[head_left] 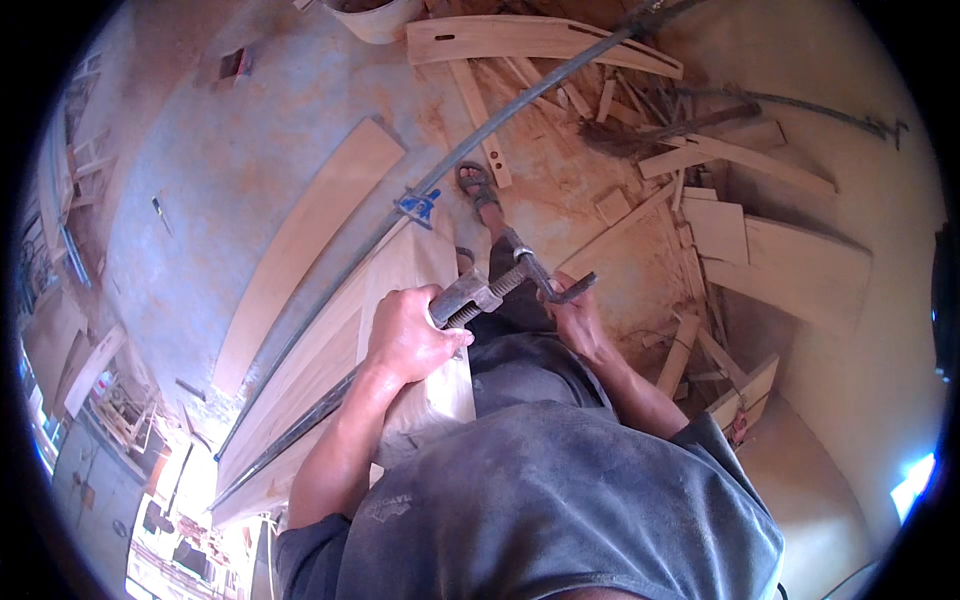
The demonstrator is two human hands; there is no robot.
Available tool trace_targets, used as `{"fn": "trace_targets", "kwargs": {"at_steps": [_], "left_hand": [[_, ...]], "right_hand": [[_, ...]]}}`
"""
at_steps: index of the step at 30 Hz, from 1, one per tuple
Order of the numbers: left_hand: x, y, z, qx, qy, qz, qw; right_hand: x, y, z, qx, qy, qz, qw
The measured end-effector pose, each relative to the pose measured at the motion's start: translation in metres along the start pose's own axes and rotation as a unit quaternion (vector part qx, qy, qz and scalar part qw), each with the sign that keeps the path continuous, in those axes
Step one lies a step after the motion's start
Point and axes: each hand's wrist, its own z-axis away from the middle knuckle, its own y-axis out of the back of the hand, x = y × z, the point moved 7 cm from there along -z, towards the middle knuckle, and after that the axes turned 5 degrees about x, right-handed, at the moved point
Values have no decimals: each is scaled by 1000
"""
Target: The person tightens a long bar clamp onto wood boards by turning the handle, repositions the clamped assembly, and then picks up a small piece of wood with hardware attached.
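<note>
My left hand (408, 335) grips the metal head of a long bar clamp (470, 296) that sits against the edge of a wide pale wooden panel (385, 290). My right hand (572, 308) holds the clamp's bent screw handle (560, 288). The clamp's long steel bar (480, 135) runs diagonally along the panel, up to the right and down to the left. The panel stands on edge against my legs. A blue fitting (418, 205) sits on the bar farther up.
A second long board (305, 240) lies on the dusty concrete floor to the left. Offcuts, slats and curved wooden pieces (700, 200) are piled at the top and right. My sandalled foot (478, 185) stands beside the panel. Wooden frames (100, 390) lie at far left.
</note>
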Motion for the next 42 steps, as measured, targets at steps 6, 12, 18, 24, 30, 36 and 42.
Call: {"fn": "trace_targets", "kwargs": {"at_steps": [6, 12, 18, 24, 30, 36, 42], "left_hand": [[-7, -3, -1, -14, 1, 12, 1000], [-4, -2, -1, -28, 16, 37, 999], [-11, -5, -5, -42, -10, 22, 999], [0, -13, -13, -206, -21, 272, 940], [36, -16, -32, -249, 8, 173, 953], [42, -19, -29, -160, 33, 135, 977], [41, -15, -17, 10, 12, -38, 999]], "right_hand": [[-30, 21, 36, -6, -74, 137, 988], [-53, 29, 51, -5, -113, 197, 974], [-55, 27, 50, 27, -59, 180, 981], [-53, 33, 56, 52, 13, 191, 980], [-56, 33, 56, 50, 15, 162, 985], [-52, 41, 68, -47, 3, 105, 993], [-61, 40, 86, -47, -80, 61, 994]]}}
